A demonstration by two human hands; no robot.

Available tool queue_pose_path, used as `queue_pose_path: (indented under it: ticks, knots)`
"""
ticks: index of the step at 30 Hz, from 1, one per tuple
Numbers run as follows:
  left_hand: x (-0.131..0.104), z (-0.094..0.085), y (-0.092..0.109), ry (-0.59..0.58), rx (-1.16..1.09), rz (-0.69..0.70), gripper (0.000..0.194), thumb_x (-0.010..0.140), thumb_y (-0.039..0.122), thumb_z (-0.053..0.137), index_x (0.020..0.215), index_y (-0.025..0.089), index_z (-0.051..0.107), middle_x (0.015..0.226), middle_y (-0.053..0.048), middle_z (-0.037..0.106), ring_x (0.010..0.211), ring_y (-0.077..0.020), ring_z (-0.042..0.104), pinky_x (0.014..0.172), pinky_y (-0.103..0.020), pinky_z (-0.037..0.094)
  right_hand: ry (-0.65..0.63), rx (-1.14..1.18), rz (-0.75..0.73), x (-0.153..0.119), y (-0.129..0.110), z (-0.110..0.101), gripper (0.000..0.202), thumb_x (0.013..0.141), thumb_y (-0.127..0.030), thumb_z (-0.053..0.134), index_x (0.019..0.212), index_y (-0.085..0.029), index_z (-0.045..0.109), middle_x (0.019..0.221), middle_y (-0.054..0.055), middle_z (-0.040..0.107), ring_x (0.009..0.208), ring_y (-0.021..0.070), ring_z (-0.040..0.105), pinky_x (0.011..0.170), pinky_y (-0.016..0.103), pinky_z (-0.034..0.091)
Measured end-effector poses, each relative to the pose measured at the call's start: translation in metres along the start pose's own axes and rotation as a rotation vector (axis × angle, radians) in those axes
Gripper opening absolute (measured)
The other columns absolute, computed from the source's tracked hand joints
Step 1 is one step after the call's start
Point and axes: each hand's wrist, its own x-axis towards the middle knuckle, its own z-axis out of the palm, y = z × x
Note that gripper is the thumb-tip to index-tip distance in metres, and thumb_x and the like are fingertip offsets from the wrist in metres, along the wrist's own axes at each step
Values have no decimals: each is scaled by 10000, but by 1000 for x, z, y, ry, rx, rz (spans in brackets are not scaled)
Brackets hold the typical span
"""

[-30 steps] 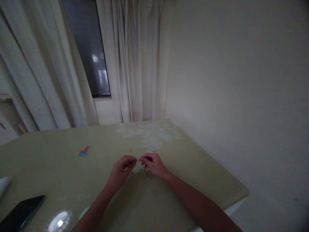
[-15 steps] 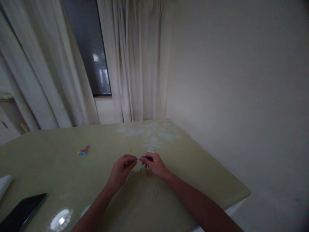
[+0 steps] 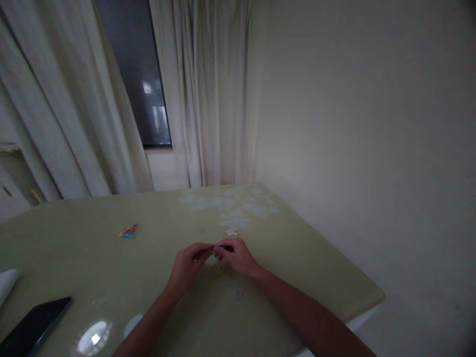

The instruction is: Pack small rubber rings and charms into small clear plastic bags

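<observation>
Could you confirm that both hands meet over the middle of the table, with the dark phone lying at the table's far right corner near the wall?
Not quite. The left hand and right hand do meet over the middle of the table, but the dark phone lies at the near left edge, not the far right corner. The head view shows it.

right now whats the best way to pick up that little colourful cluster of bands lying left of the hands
Pinch the colourful cluster across its narrow middle, coming straight down from above. It lies flat and alone on the table, stretched slightly sideways, so nothing blocks a top approach. The left hand is nearer to it than the right hand.
</observation>
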Motion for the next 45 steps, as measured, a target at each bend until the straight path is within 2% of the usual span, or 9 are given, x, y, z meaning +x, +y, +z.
queue_pose_path:
  ticks: [3,6,8,11,19,24,36,41,45]
  knots:
    - [1,-2,0,35,34,-16,183,818,349,679,877,227,802,836,-43,828,752,-223,778,745,-319,622,9,-94,-2,3,-2,-8,325,983,-397,627,808,-164,774,704,32,712,640,150,650,631,245,477]
    - [3,-5,0,89,54,-19,193,821,380,668,869,220,767,825,-46,814,746,-220,773,745,-324,624,53,-411,-38,8,-2,-25,248,995,-296,630,856,-171,793,791,52,745,733,166,670,706,258,473]
    - [4,-7,1,107,54,-19,195,818,395,668,851,222,753,814,-42,805,745,-216,768,736,-319,620,10,-643,-63,10,1,-38,137,956,-232,688,913,-193,812,900,66,771,843,189,683,780,275,465]
    - [5,-8,3,115,33,-25,183,809,396,677,825,225,738,787,-33,795,727,-207,758,720,-307,611,-82,-722,-60,11,4,-51,86,896,-190,759,947,-207,826,926,62,782,861,191,691,789,268,458]
    - [5,-6,3,148,-41,-28,158,803,376,710,827,221,723,835,-51,819,775,-219,769,722,-316,606,-111,-643,-50,6,5,-32,136,830,-294,853,912,-188,827,911,59,708,803,172,648,737,264,466]
    - [5,-7,5,156,-37,-2,150,809,373,717,823,223,717,806,-42,812,740,-210,764,702,-308,612,-132,-689,-81,6,9,-16,98,783,-196,865,842,-179,790,986,52,654,949,196,616,840,294,460]
    - [3,-7,3,108,-14,30,153,850,359,686,866,221,751,826,-33,804,757,-195,755,730,-289,602,-148,-590,-139,5,12,-17,109,776,-87,791,802,-164,717,994,49,658,971,185,606,890,296,457]
    - [4,-8,4,64,-27,-25,197,827,358,688,914,246,824,892,-44,841,811,-227,782,781,-326,615,-11,-424,-55,9,2,-20,70,807,-122,755,828,-174,713,849,8,624,794,146,566,735,254,446]
    - [3,-4,4,10,-67,13,175,799,337,717,886,267,851,892,-47,844,831,-232,781,792,-324,615,18,-106,45,12,1,-22,131,870,-282,735,844,-156,708,742,-7,613,672,125,540,644,245,430]
